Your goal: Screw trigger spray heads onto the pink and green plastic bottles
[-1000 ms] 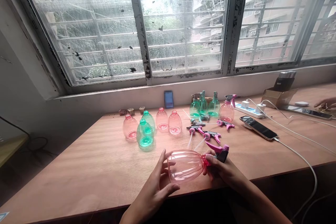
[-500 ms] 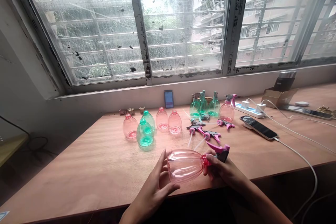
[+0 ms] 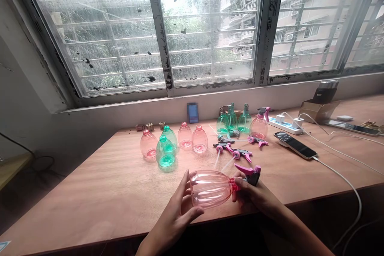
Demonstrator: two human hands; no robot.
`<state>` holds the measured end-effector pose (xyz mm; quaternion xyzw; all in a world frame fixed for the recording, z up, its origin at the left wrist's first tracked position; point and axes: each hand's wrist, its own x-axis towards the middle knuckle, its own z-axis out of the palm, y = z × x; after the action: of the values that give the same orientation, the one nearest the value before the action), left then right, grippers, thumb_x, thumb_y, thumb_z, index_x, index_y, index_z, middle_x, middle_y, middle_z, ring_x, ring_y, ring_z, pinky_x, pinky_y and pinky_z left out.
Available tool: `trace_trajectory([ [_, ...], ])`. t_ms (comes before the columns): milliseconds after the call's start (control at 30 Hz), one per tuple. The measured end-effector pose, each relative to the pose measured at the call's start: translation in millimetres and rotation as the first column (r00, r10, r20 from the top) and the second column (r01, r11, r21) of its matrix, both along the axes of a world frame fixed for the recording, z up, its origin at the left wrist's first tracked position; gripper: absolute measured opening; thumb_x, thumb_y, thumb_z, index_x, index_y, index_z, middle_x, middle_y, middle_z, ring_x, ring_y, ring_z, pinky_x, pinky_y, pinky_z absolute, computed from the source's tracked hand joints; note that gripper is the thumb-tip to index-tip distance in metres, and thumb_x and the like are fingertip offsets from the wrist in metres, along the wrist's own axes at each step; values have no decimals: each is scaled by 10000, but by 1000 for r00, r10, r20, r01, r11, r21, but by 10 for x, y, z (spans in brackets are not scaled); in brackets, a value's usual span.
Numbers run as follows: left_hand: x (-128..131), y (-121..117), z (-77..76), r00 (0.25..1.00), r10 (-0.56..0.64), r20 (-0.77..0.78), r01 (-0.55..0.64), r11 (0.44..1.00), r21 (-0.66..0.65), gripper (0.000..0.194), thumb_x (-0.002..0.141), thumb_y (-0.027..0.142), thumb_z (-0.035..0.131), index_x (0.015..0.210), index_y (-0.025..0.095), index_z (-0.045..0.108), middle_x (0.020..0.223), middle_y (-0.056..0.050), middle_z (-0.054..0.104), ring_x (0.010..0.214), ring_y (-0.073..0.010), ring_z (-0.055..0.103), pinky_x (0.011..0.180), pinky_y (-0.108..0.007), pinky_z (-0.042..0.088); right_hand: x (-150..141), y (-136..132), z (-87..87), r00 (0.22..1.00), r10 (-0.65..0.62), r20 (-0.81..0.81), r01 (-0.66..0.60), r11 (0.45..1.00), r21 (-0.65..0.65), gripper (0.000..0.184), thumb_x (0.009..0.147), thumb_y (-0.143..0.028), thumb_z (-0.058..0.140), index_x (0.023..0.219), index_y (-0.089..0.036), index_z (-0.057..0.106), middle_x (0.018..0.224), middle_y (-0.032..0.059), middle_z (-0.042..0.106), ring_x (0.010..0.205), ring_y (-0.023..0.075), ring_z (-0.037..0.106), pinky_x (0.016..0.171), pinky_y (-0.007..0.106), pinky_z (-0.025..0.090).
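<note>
The other person's hand has pulled away from the far right of the surface [image 3: 90, 192], leaving small gold items [image 3: 370, 124] in plain view. The pink bottle [image 3: 210, 189] has settled more level between the left hand [image 3: 171, 212] and right hand [image 3: 255, 196], shifting slightly left.

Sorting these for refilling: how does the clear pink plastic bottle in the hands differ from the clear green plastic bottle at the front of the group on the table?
The clear pink plastic bottle is tinted pink; the clear green plastic bottle is green. The pink bottle is held sideways between the left hand and right hand; the green bottle stands upright on the wooden table. The pink bottle has a pink and black trigger sprayer at its neck; the green bottle has none. Both are see-through, rounded plastic bottles.
</note>
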<state>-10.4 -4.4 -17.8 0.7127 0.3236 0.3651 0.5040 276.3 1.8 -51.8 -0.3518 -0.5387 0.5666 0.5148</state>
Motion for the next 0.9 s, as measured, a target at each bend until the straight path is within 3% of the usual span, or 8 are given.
trace_trajectory([
  [100, -6, 4, 0, 1000, 14, -23, -14, 1000, 8, 836, 907, 443, 727, 1592, 368, 253, 1680, -96, 257, 1429, -351, 436, 1179, -493, 386, -3, 1, -12, 1000, -8, 9, 8, 1000, -6, 418, 927, -569, 650, 784, -180, 595, 657, 47, 728, 517, 156, 609, 520, 267, 445],
  [300, 9, 27, -68, 999, 40, -1, -40, 997, 60, 848, 919, 411, 722, 1593, 412, 207, 1678, -77, 271, 1482, -341, 362, 1211, -508, 332, -6, 2, -16, 999, -30, 20, 30, 1000, -6, 428, 902, -588, 671, 787, -181, 605, 651, 44, 728, 528, 164, 616, 539, 278, 457],
  [567, -18, 45, -13, 998, 42, -50, -39, 997, 69, 834, 881, 415, 766, 1571, 393, 298, 1672, -75, 284, 1449, -350, 403, 1201, -500, 357, -3, -8, 25, 997, -44, 57, 42, 999, 26, 432, 914, -579, 661, 766, -173, 640, 665, 47, 717, 564, 179, 630, 577, 296, 472],
  [700, -34, 34, -56, 997, 59, -50, -56, 996, 64, 841, 917, 381, 728, 1588, 413, 223, 1656, -79, 313, 1442, -323, 419, 1207, -493, 342, -1, -10, 26, 997, -34, 74, 31, 999, 39, 460, 929, -588, 634, 750, -165, 656, 692, 54, 717, 575, 178, 638, 595, 301, 476],
  [900, -14, 2, -44, 998, 36, -57, -34, 999, 32, 938, 897, 379, 749, 1611, 373, 142, 1662, -94, 296, 1478, -340, 363, 1226, -525, 288, -6, -1, -9, 999, -34, 22, 35, 998, -56, 458, 873, -618, 690, 759, -178, 631, 677, 51, 730, 553, 174, 640, 565, 285, 469],
])
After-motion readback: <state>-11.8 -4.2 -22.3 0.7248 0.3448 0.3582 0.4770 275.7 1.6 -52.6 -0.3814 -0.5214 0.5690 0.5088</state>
